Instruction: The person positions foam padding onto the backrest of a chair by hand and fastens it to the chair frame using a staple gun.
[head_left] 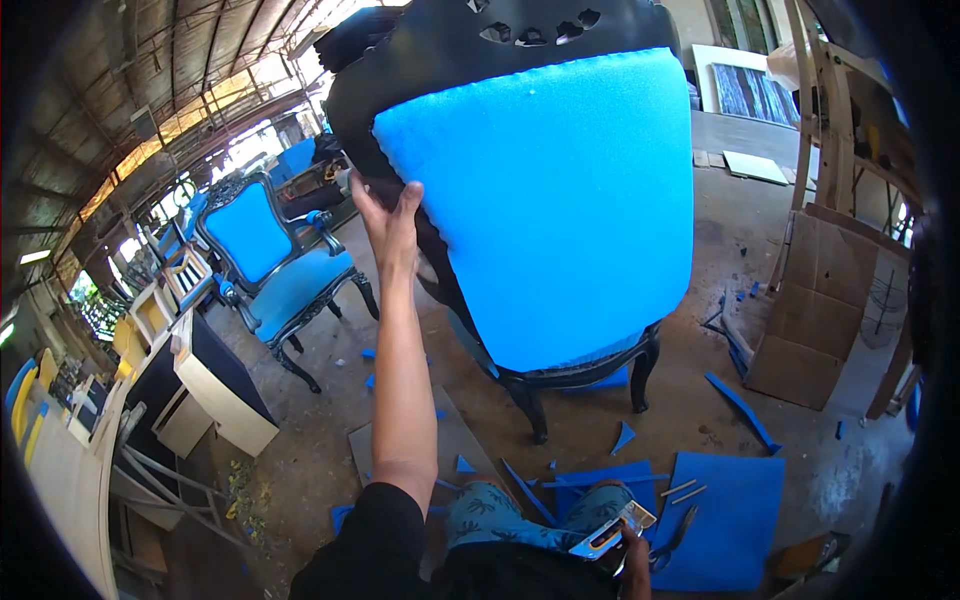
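Observation:
A black carved chair (355, 115) stands in front of me with its back toward me. A bright blue padded panel (545, 210) covers most of that back. My left hand (393, 225) is closed around the left side of the chair's back frame, its thumb near the edge of the blue panel. Low in front of my body, my right hand (634, 565) is wrapped round a metal staple gun (612, 533), apart from the chair. Beside it, dark-handled scissors (678, 540) lie on a blue sheet (738, 500).
Blue offcuts (742, 412) and two thin strips (685, 492) are scattered on the floor. A second blue-upholstered armchair (262, 250) stands at the left, behind a wooden cabinet piece (235, 395). An open cardboard box (820, 310) and wooden framing (838, 120) stand at the right.

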